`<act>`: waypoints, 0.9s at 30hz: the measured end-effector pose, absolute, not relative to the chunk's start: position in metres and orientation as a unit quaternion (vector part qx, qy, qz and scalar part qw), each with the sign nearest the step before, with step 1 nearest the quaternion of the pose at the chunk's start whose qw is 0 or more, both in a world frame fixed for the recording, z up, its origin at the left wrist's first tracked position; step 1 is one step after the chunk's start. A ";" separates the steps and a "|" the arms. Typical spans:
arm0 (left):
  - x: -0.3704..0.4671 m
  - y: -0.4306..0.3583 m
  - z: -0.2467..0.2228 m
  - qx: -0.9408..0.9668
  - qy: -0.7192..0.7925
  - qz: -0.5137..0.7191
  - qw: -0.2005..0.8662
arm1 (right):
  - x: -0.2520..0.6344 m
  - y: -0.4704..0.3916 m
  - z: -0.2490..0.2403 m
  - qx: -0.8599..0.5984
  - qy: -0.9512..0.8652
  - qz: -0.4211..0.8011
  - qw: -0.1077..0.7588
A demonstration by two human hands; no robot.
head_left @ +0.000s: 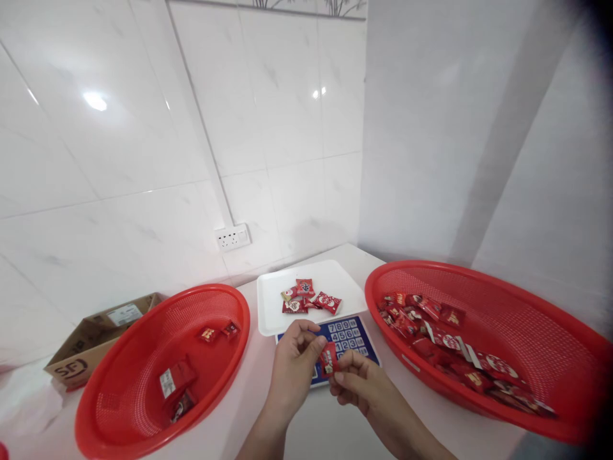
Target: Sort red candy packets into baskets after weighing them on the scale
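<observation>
Far left of the blue keypad (361, 335), a cardboard box (98, 348); nearer on this same side, the left basket (205, 364), with few packets (177, 378) inside. Just behind the keypad, a white tray (268, 306) with small pile of packets. Directly above the keypad, one small red packet (329, 360), grasped by fingertips of left hand (294, 358) and right hand (358, 381). Right of the keypad, on the worktop (323, 431), the right basket (541, 338) with many packets.
</observation>
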State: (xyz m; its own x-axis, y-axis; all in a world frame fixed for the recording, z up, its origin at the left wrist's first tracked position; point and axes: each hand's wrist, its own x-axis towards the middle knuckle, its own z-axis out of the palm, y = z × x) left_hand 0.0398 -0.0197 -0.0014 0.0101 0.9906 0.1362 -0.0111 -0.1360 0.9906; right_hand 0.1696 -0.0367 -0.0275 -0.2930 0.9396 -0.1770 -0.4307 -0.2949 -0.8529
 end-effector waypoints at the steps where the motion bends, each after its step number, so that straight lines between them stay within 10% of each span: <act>1: 0.039 -0.019 -0.001 0.533 0.462 0.530 0.471 | 0.169 -0.038 -0.026 -0.354 -0.366 0.725 0.464; 16: 0.040 -0.024 -0.005 0.597 0.412 0.432 0.536 | 0.172 -0.033 -0.033 -0.381 -0.373 0.674 0.511; 27: 0.024 0.021 -0.002 0.673 0.542 0.452 0.223 | 0.186 -0.053 -0.097 -0.451 -0.481 0.636 0.400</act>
State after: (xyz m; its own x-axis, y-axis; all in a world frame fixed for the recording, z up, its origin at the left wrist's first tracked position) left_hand 0.0240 0.0213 -0.0020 0.0045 0.9307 0.3656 0.5275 -0.3128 0.7898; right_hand 0.1863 -0.0529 -0.0975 -0.2722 0.9434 -0.1895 -0.0759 -0.2174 -0.9731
